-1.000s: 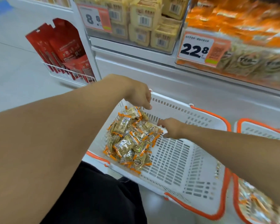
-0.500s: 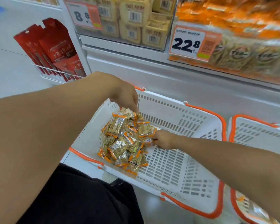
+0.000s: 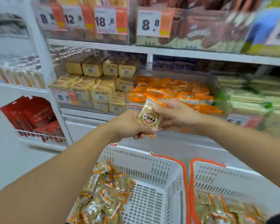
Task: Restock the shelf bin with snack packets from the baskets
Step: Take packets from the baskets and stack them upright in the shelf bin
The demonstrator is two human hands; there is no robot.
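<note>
— Where the white shelving fills the view, what is stocked?
— A clear bin (image 3: 170, 89) of orange packets is set on the middle shelf (image 3: 168, 52), with yellow packs (image 3: 94, 88) stacked to its left and green packs (image 3: 249, 94) to its right. Price tags (image 3: 150, 21) are hung along the upper tier, though much of that row is blurred. Red pouches (image 3: 32, 117) are racked in a wire holder on the end panel at the left.

— And below?
— Two white baskets with orange handles are seen side by side, just apart, in front of the shelf base. Gold-and-orange packets (image 3: 103, 196) are heaped in the left basket (image 3: 152, 172); more are lying in the right basket (image 3: 233, 178). What the baskets are standing on is not shown.

— How is each grip held?
— One packet (image 3: 149, 116) is held up in front of the bin, between the two hands. It is pinched by the right hand (image 3: 176, 117) at its upper edge, while the fingers of the left hand (image 3: 129, 125) are curled round its lower end.
</note>
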